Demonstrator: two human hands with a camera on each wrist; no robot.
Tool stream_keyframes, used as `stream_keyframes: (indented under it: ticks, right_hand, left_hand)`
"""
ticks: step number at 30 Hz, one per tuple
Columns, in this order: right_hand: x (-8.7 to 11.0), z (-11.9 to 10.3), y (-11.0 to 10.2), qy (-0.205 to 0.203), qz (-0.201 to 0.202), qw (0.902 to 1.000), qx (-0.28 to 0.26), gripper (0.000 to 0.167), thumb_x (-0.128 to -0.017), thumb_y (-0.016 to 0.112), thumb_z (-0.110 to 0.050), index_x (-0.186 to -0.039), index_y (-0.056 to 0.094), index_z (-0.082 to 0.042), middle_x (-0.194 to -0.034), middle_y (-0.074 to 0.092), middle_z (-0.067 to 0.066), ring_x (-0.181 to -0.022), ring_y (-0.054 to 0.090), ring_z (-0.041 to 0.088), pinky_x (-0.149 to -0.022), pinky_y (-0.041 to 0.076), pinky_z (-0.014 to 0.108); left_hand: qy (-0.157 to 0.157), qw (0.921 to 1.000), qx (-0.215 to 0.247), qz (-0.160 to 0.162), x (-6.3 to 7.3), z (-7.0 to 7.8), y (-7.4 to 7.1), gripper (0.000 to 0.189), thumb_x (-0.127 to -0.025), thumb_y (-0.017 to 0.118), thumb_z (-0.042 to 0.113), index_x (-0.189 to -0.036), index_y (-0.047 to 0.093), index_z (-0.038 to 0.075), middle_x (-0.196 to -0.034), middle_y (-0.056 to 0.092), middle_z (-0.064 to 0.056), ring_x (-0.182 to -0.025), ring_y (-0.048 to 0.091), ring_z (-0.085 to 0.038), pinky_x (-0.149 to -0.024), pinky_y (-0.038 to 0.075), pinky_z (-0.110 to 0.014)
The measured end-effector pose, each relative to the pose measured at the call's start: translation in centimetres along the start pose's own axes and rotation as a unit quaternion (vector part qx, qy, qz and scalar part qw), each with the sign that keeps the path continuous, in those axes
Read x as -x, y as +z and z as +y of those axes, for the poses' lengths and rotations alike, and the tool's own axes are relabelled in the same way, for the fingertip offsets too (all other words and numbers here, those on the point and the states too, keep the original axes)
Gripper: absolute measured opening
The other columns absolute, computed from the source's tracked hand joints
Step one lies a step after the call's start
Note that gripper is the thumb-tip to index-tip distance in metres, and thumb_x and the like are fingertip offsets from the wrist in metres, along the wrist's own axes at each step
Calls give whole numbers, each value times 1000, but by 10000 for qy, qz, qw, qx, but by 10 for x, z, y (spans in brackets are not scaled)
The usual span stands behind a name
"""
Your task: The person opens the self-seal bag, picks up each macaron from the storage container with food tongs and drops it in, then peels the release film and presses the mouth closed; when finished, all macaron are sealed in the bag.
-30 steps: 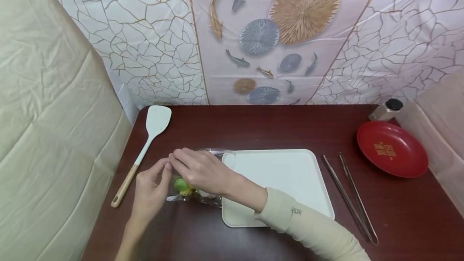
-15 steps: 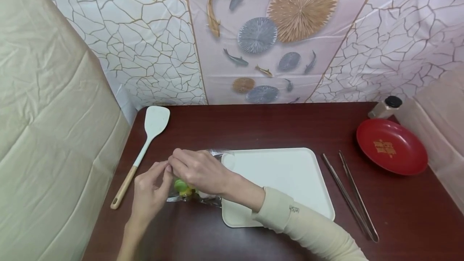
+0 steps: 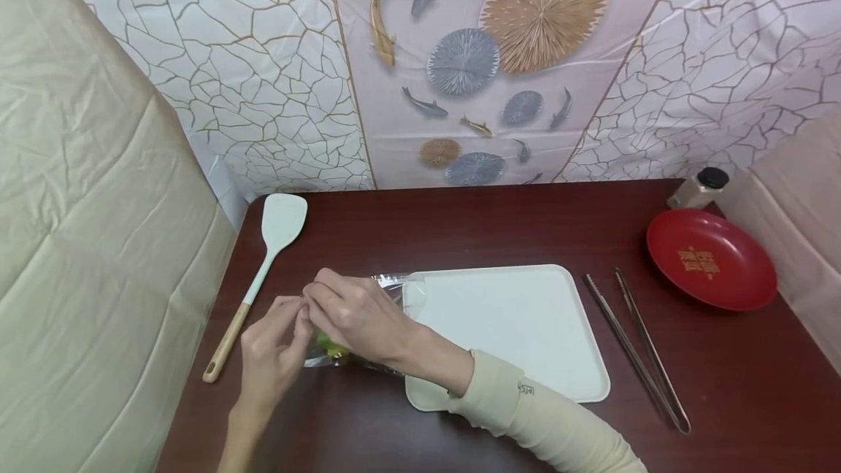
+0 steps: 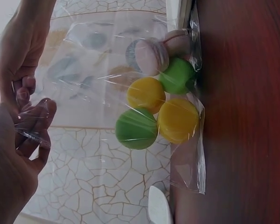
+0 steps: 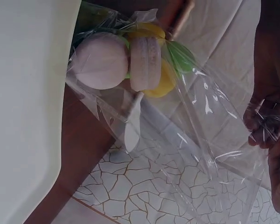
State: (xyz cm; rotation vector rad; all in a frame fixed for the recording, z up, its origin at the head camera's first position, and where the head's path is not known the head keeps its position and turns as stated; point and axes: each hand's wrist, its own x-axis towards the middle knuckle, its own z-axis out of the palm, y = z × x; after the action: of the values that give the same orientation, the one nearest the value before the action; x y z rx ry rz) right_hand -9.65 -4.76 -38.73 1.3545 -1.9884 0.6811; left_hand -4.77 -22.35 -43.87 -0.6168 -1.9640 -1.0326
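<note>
A clear plastic bag [image 4: 98, 93] hangs upright with its lower edge close over the dark red table. Inside lie several macarons: green [image 4: 136, 128], yellow [image 4: 178, 120] and pale pink [image 5: 100, 60]. My left hand [image 3: 271, 349] pinches the bag's gathered top between thumb and fingers. Right beside it, my right hand [image 3: 361, 316] pinches the same top edge, the two hands' fingertips meeting. In the head view the right hand covers most of the bag. The film between the fingers is creased.
Right of the bag, overlapping its edge in the head view, lies a white tray [image 3: 512, 320]. A white spatula [image 3: 269, 254] with a wooden handle lies left. Metal tongs [image 3: 640, 356], a red plate [image 3: 712, 258] and a black-capped jar [image 3: 699, 188] stand or lie right.
The right hand has turned slightly, covering more of the green and yellow macarons in the head view. Both hands keep their pinch on the bag's top. The head view has shifted a little.
</note>
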Motion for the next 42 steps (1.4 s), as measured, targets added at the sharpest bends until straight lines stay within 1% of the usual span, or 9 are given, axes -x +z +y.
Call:
stream_keyframes:
  ticks: [4, 9, 14, 17, 22, 27, 32, 35, 42]
  right_hand:
    - [1, 4, -4, -276, -165, 9994, -161, 5, -103, 75, -4, -107, 76, -3, -95, 68, 0, -71, 61, 3, -70, 51, 7]
    - [-2, 11, -9, -875, -533, 9942, 323, 8, -104, 73, -5, -111, 74, -4, -93, 65, -2, -62, 53, 2, -59, 48, 10]
    - [-5, 16, -7, -1585, -412, 9804, 1097, 4, -104, 67, -6, -102, 71, -8, -86, 60, -5, -54, 43, 0, -48, 40, 14]
    - [-6, 16, -2, -1721, -112, 9762, 1317, 9, -102, 64, -7, -94, 67, -9, -82, 57, -5, -52, 40, 0, -46, 37, 15]
    - [-2, 11, 5, -1188, 93, 9882, 959, 11, -93, 67, -6, -85, 62, -10, -74, 52, -5, -50, 35, 0, -43, 33, 15]
    - [2, 7, 7, -231, 136, 9991, 315, 6, -98, 72, -4, -93, 69, -5, -81, 64, -1, -56, 52, 1, -50, 41, 10]
    - [11, 9, 1, 622, 480, 9924, -948, 5, -103, 67, 1, -101, 70, -2, -89, 71, 3, -66, 63, 5, -65, 50, 8]
    - [22, 15, -7, 727, 731, 9883, -1125, 7, -103, 66, 2, -100, 70, -4, -85, 68, 1, -63, 59, 5, -61, 46, 9]
    - [49, 26, -27, 685, 1045, 9898, -679, 12, -100, 61, 1, -91, 66, -7, -73, 56, -3, -53, 44, 4, -50, 32, 14]
  left_hand:
    - [-175, 9998, 130, 37, 0, 0, -3, 19, -98, 58, -5, -94, 75, -9, -83, 75, -19, -76, 67, -15, -75, 53, -16]
    - [-206, 9998, 67, -19, -2, -2, -4, 16, -91, 58, -9, -89, 74, -7, -81, 74, -15, -72, 64, -13, -72, 52, -17]
    - [-80, 9999, 83, -58, -2, -4, -3, 25, -104, 58, 5, -86, 73, -4, -76, 71, -11, -70, 62, -13, -65, 49, -21]
    - [7, 9999, 124, -40, 0, -6, -2, 37, -112, 59, 18, -87, 75, -4, -76, 72, -11, -70, 63, -15, -63, 49, -23]
    - [220, 9992, 318, 49, 3, -9, -1, 38, -112, 59, 16, -90, 77, -8, -75, 73, -15, -72, 68, -22, -76, 54, -19]
    - [218, 9979, 567, 244, 4, -10, 1, 25, -100, 58, -3, -98, 77, -19, -83, 76, -30, -90, 75, -15, -93, 57, -16]
    - [-164, 9951, 883, 409, 4, -8, 1, 23, -95, 56, -16, -106, 76, -20, -89, 75, -36, -107, 75, -2, -91, 57, -14]
    - [-267, 9949, 883, 410, 4, -8, 1, 24, -94, 56, -18, -107, 76, -20, -90, 75, -36, -110, 75, 0, -93, 56, -13]
    - [-319, 9941, 1000, 267, 3, -11, 1, 27, -93, 53, -21, -107, 76, -18, -94, 81, -27, -105, 77, -2, -92, 56, -14]
